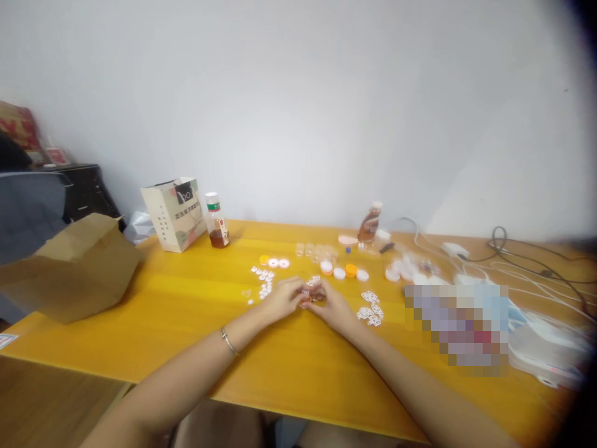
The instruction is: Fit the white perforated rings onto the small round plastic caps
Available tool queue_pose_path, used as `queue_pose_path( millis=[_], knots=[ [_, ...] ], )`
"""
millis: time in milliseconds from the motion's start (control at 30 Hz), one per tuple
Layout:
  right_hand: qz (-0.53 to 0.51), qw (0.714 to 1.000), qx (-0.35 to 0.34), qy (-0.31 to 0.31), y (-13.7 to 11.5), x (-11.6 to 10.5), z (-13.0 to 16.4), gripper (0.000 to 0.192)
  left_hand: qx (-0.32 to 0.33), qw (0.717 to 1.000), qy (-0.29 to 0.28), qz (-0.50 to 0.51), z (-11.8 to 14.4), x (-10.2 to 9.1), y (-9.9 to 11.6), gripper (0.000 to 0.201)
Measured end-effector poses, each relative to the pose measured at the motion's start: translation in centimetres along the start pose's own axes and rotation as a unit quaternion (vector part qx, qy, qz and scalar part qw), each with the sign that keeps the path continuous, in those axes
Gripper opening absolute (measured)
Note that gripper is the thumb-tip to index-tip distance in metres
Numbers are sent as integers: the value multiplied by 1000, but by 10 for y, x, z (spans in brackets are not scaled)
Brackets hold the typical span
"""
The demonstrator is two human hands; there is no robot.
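Both hands meet over the middle of the yellow bench (pixel 186 323). The left hand (pixel 281 298) and the right hand (pixel 332 306) have their fingers pinched together around a small orange piece (pixel 311 298), which sits between the fingertips just above the bench top. It is too small and too covered to say exactly what it is or how it is being gripped, only that both sets of fingers are closed on it. A thin bracelet (pixel 229 341) circles the left wrist.

Loose bits lie all around the hands: a scatter of small white pieces (pixel 262 280) to the left, a cluster of printed white pieces (pixel 370 308) to the right, and beyond them a row of orange and white caps (pixel 344 271) and some clear little cups (pixel 317 251). Farther back stand a bottle of brown liquid (pixel 217 222), a paper gift bag (pixel 175 211) and a second brown bottle (pixel 369 224). A brown paper bag (pixel 74 267) lies at the left end, and white cables (pixel 513 274) trail across the right.

I'd say the risk here is the piece slipping: it is tiny and held only at the fingertips, so a small twist could flick it out among the look-alike bits. A forearm sliding sideways could also sweep the printed pieces out of place.
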State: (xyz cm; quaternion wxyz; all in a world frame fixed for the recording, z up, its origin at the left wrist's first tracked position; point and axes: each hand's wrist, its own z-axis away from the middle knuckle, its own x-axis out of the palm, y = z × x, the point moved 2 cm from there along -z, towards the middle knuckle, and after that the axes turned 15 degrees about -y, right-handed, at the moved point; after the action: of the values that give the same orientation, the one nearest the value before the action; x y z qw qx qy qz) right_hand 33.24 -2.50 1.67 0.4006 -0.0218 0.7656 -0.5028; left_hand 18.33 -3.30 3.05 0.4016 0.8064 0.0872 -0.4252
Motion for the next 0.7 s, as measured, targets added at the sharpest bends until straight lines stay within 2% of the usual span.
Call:
queue_pose_path(
  millis=[400, 600, 700],
  knots=[
    [25, 1000, -11, 4, 1, 2, 0, 24, -3, 1000, -6, -10, -1, 0, -3, 10],
    [74, 997, -12, 31, -3, -1, 1, 36, -30, 998, 44, 44, -1, -4, -5, 11],
    [47, 998, -23, 33, -8, -2, 3, 36, -28, 991, 79, 100, -2, -7, -1, 14]
  ],
)
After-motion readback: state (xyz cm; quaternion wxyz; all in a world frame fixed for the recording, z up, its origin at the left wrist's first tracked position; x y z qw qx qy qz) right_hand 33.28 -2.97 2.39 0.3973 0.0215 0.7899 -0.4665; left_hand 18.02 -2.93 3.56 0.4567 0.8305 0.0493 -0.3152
